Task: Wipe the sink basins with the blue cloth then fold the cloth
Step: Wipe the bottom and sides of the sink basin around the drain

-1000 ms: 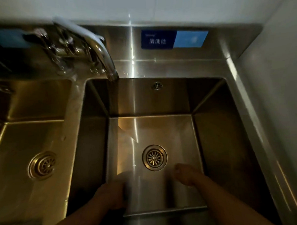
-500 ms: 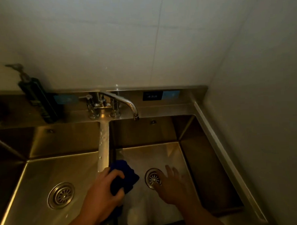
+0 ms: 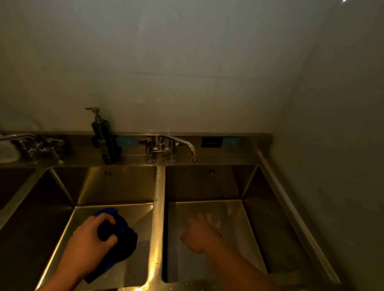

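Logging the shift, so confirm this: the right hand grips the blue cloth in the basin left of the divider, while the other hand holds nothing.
Wrong hand. The head view shows the left hand gripping the blue cloth in the basin left of the divider, while the right hand holds nothing.

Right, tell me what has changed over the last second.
The left hand, now gripping the blue cloth, carried it leftward over the divider from the right basin to the middle basin. The right hand stayed over the right basin, fingers open, blurred. The faucet and soap bottle are unmoved.
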The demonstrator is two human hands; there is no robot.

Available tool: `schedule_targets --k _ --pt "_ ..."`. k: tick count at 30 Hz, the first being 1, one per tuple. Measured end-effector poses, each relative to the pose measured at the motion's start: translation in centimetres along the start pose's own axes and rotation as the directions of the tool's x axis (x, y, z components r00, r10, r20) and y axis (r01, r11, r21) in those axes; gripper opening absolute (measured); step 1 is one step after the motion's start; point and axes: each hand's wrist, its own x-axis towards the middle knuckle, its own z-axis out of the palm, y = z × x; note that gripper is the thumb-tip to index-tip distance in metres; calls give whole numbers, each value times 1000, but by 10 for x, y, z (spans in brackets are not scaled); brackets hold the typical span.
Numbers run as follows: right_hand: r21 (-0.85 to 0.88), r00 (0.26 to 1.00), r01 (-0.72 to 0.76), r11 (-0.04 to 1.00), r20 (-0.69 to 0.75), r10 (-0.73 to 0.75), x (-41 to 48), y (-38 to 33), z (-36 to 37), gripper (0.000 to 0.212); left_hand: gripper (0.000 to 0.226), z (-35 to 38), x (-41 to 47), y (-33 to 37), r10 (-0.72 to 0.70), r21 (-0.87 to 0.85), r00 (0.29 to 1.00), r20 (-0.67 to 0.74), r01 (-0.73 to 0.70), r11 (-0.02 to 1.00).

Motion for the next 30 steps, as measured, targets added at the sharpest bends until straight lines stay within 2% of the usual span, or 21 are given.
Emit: schedule_targets --k 10,23,30 --pt "11 998 37 999 -50 -37 -39 -92 6 56 30 -62 -21 -73 -18 -8 996 83 19 1000" --pt "71 997 -27 997 -73 32 -31 -296 42 54 32 -184 7 -218 76 78 981 181 -92 993" --pt "2 993 -83 997 -82 83 -20 -340 45 55 29 -215 22 -256 69 75 977 200 -86 994"
